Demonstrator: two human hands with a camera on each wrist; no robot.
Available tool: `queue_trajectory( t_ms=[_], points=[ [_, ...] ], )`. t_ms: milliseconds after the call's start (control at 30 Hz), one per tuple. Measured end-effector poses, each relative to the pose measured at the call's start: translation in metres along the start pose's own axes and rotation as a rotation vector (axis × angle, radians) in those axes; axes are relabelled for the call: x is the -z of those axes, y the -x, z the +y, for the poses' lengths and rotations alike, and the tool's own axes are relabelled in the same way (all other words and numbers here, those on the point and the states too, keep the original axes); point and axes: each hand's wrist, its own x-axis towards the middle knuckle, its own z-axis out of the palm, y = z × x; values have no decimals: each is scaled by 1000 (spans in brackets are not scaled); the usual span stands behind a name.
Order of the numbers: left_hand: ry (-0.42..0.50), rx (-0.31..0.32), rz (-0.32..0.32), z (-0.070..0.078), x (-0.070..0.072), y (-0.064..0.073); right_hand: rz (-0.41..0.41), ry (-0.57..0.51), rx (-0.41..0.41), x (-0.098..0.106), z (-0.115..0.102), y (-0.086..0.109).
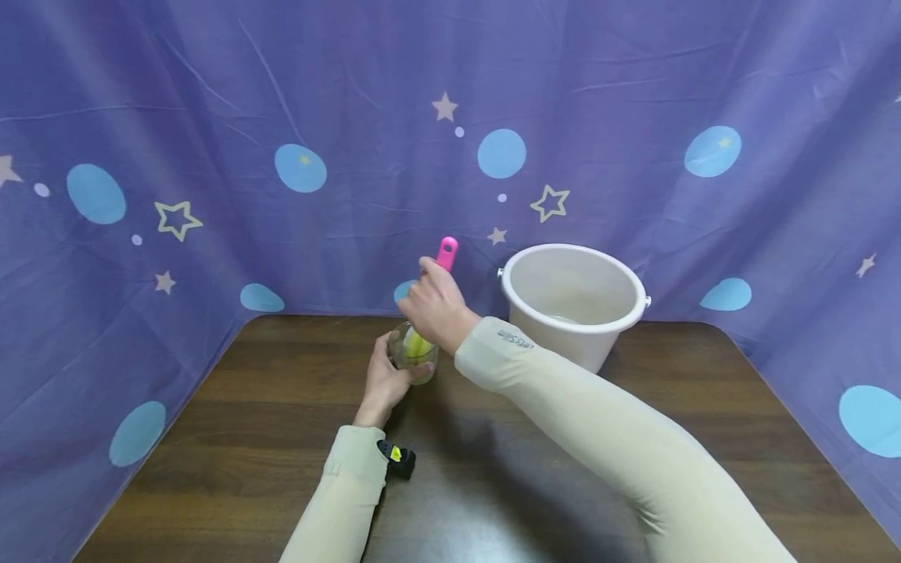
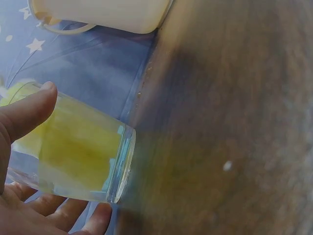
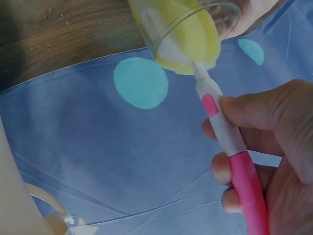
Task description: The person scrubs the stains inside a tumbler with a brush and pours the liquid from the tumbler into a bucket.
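My left hand (image 1: 387,379) grips a clear drinking glass (image 2: 105,147), thumb on one side and fingers on the other. In the head view the glass is held just over the table, left of the bucket. A pink-and-white bottle brush (image 3: 242,169) is held by its handle in my right hand (image 1: 436,305), the fingers curled round it. Its yellow-and-white sponge head (image 3: 198,36) sits inside the glass, mouth toward the right hand. Through the glass wall the yellow sponge shows in the left wrist view.
A white bucket (image 1: 612,327) with side handle knobs stands at the back right of the brown wooden table (image 1: 281,407). Behind and around hangs a purple curtain (image 1: 380,156) with stars and dots. Small water drops (image 3: 45,17) dot the wood.
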Motion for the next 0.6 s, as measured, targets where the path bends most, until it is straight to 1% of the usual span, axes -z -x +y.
queue_trajectory(
  t_ms=[133, 267, 433, 600],
  points=[
    [2, -12, 6, -1, -1, -1, -19, -1, 26, 4, -1, 5],
    [5, -25, 6, -2, -1, -1, -16, 8, 50, 9, -3, 8],
    [1, -34, 5, -2, -1, -1, 14, 42, 59, 10, -5, 11],
    [-1, -28, -2, -1, -1, -1, 68, 85, 63, 9, -7, 13]
  ],
)
